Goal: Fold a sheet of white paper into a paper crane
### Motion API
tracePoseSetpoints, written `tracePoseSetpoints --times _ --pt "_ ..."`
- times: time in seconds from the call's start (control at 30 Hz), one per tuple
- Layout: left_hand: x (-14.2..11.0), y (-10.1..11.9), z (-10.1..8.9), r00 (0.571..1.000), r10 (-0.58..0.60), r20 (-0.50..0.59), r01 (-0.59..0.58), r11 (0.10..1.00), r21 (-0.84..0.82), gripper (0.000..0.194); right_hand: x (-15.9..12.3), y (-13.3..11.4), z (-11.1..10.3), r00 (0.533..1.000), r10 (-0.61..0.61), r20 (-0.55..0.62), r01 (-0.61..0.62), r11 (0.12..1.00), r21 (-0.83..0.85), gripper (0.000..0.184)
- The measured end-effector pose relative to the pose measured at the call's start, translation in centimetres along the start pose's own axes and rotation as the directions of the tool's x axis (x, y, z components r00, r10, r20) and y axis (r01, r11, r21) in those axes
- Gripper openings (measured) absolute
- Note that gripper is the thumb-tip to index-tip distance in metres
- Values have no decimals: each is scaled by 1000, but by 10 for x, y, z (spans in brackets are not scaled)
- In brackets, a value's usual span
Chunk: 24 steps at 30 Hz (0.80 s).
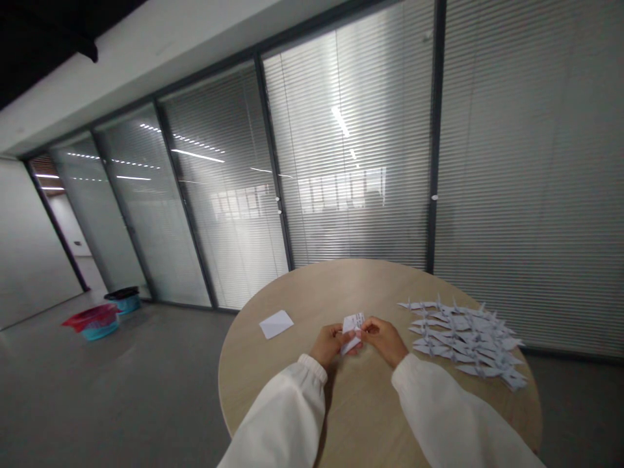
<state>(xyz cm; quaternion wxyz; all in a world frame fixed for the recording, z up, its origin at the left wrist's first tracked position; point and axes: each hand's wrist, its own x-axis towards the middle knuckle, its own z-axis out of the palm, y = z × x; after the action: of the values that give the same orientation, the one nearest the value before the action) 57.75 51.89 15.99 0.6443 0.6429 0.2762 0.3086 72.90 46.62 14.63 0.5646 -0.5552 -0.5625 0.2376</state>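
Note:
Both of my hands meet over the middle of a round wooden table (pixel 292 286). My left hand (pixel 327 343) and my right hand (pixel 385 338) pinch a small folded piece of white paper (pixel 353 329) between them, fingers closed on its edges. The paper is held just above the tabletop. White sleeves cover both forearms.
Several folded white paper cranes (pixel 465 341) lie in rows on the table's right side. A flat white paper square (pixel 275 324) lies to the left of my hands. Glass partitions with blinds stand behind the table. Red and blue basins (pixel 97 320) sit on the floor at far left.

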Motion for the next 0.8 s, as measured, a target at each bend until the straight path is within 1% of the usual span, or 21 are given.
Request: tracePoseSetpoints --times 0.17,0.3,0.5,0.6,0.73,0.8 --pt "1 -4 -2 999 40 14 -40 997 64 49 1 0 -1 1000 -10 -5 10 1000 -2 18" --pt "4 -8 -6 999 43 17 -44 992 119 50 0 -1 -1 1000 -21 -21 21 1000 -1 17" --pt "1 -3 -4 997 61 39 -65 990 125 45 -1 -3 0 998 -26 -59 25 999 -23 20" --pt "0 -1 -2 998 51 37 -55 991 120 43 -1 -2 0 997 -8 -75 9 1000 12 23" --pt "0 -1 -2 999 48 15 -49 992 118 43 -1 1 2 998 17 -59 -12 997 82 35" --pt "-1 -1 -1 999 47 12 -48 991 124 44 0 2 2 999 15 -32 -11 992 129 40"
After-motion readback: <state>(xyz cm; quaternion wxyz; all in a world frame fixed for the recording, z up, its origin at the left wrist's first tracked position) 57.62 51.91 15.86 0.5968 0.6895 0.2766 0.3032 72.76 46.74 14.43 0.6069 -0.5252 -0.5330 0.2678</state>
